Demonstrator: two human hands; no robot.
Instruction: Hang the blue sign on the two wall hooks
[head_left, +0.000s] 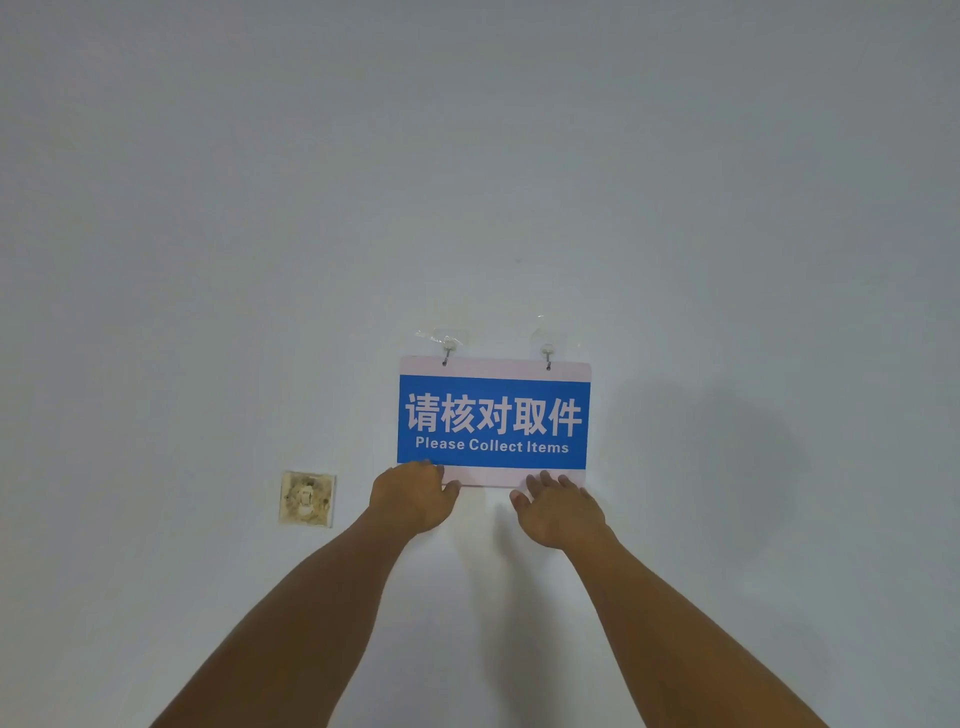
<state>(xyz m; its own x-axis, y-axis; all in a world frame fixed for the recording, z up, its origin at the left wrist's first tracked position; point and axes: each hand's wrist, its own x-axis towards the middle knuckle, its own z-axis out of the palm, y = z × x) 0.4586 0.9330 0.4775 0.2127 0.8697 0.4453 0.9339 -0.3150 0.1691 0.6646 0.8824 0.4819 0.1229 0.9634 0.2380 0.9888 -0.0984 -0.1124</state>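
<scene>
A flat rectangular blue sign (493, 421) is seen hung level on two clear adhesive wall hooks (448, 347), directly above both grips. Its lower edge is pinched by the left hand (413, 496); the right hand (558, 512) is spread, fingertips touching.

left hand (413, 499): bare | right hand (563, 512): bare | forearms: unsleeved
</scene>
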